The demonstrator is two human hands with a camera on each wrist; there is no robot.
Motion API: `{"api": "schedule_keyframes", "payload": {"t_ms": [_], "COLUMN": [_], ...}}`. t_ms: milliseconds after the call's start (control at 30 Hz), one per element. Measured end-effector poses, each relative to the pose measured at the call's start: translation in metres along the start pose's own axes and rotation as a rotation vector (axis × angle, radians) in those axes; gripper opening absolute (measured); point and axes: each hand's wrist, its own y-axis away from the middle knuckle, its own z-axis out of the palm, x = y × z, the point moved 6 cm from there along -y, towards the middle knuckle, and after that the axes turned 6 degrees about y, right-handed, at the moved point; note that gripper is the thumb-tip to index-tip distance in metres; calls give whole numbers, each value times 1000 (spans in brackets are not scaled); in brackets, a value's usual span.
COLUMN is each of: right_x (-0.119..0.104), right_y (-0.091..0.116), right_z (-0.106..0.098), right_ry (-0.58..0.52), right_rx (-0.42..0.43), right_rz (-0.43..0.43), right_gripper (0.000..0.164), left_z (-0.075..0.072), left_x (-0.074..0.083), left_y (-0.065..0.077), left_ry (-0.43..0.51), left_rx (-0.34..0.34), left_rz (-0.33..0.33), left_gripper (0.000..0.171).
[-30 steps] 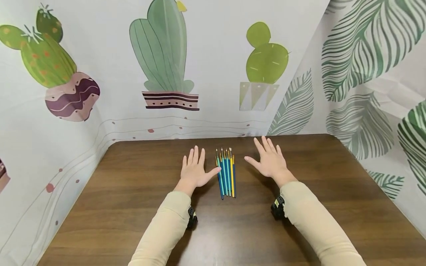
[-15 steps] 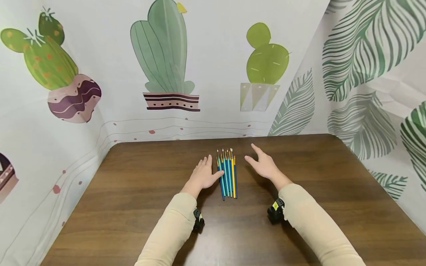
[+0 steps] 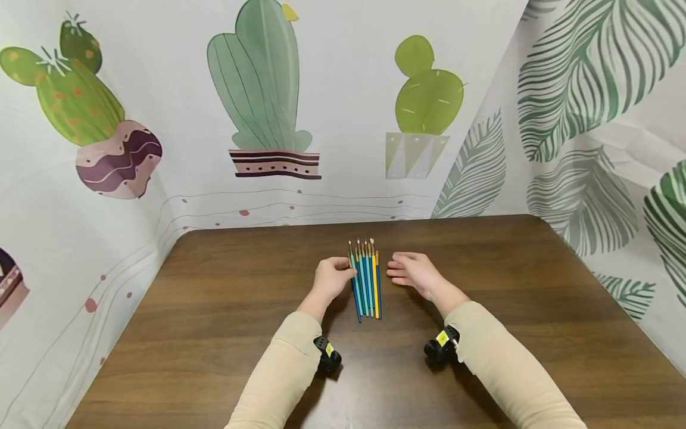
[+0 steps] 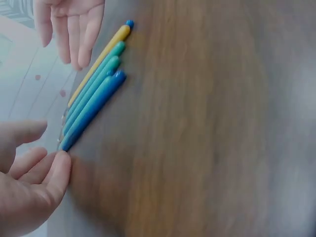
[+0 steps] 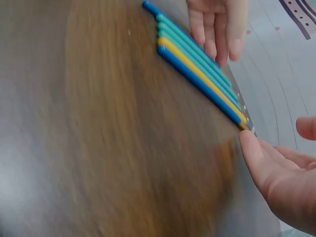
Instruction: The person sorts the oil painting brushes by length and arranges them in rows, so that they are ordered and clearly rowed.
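Several slim paintbrushes, with teal, blue and yellow handles, lie side by side on the table, bristles pointing away. My left hand is at their left side, thumb and fingers bent slightly around a gap. In the left wrist view, its fingertips are right at the outermost blue handle. To the right of the row, my right hand is turned palm inward with relaxed fingers and holds nothing. A narrow strip of table separates it from the brushes in the head view. The yellow paintbrush lies second from that side.
The brown wooden table reaches back to a wall hanging printed with cacti and leaves. Small black cameras are strapped to both wrists, below light sleeves.
Both hands have turned from palm down, fingers spread, to palms facing inward with fingers drawn together. They have come closer to the brushes from either side. The brushes lie about where they were.
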Motion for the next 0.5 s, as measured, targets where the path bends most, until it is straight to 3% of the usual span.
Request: {"api": "schedule_keyframes", "payload": {"t_ms": [133,233,500], "right_x": [3,3,0], "right_y": [-1,-3,-8], "right_z": [8,12,20], "right_ry": [-62,-81,-77], "right_rx": [-27,-27,4], "right_rz": [43,56,68], "right_gripper": [53,52,50], "left_z": [0,0,-4], "left_x": [-6,-10,-17], "left_y": [1,0,-4], "left_ry": [110,141,89], "left_rx": [70,93,92], "left_rz": [-62,-78,-15], "left_gripper": [33,31,26]}}
